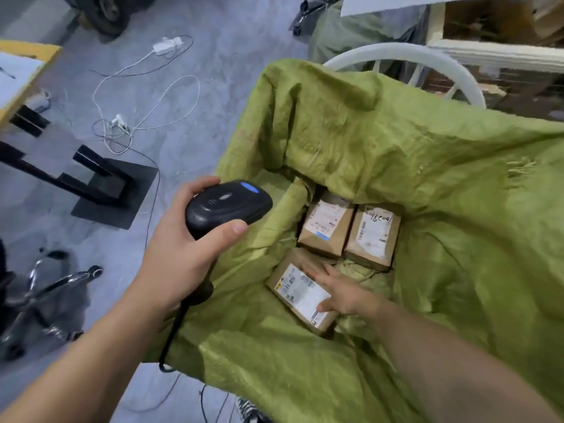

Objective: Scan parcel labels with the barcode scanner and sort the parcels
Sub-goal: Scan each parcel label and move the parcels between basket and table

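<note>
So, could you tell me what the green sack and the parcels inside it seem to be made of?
Green sack: likely woven plastic, matte with a slight sheen; crinkled folds, frayed threads. Parcels: brown cardboard, matte, with white paper labels.

Left grip [183, 248] is curled closed, thumb forward; right grip [338, 290] reaches lower, fingers flat and spread.

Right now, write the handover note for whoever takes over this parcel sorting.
Left hand grips the barcode scanner over the green sack's left edge.
Right hand is down in the sack, straight fingers resting on the nearest parcel, label up.
Two more parcels lie side by side beyond it, labels up.
Done: nothing visibly sorted out; which labels are scanned cannot be told.
Left: probably scan the nearest parcel, then lift out and sort all three.
</note>
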Demonstrator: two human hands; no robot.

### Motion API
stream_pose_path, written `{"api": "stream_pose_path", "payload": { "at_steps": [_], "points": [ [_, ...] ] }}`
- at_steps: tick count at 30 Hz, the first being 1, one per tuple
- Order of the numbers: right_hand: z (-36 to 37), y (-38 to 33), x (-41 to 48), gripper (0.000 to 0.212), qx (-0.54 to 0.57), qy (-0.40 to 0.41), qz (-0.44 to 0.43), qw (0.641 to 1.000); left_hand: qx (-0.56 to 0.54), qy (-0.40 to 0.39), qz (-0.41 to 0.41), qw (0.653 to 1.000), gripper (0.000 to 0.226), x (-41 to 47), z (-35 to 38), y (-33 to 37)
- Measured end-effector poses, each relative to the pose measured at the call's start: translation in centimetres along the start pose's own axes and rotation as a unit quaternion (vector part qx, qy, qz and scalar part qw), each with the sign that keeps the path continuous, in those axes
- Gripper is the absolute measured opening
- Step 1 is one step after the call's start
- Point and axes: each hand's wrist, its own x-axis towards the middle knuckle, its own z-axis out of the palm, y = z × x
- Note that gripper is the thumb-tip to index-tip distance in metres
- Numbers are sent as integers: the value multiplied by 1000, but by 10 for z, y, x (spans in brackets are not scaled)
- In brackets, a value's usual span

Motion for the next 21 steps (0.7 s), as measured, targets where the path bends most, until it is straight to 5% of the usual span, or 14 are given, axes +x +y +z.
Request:
{"api": "stream_pose_path", "payload": {
  "at_steps": [2,4,8,13,21],
  "points": [
    [3,9,11,97,29,17,1,999,4,5,-4,1000,64,2,0,-3],
    [7,18,20,89,83,117,4,990,6,11,-7,1000,63,3,0,-5],
    [15,20,28,81,256,285,121,916,-14,18,-5,1000,59,5,-2,-10],
    [27,5,25,91,440,252,247,826,-25,16,-10,1000,59,3,-2,-7],
    [38,-27,47,96,448,245,265,818,-14,7,-11,1000,62,-1,-5,-5]
  ]
}}
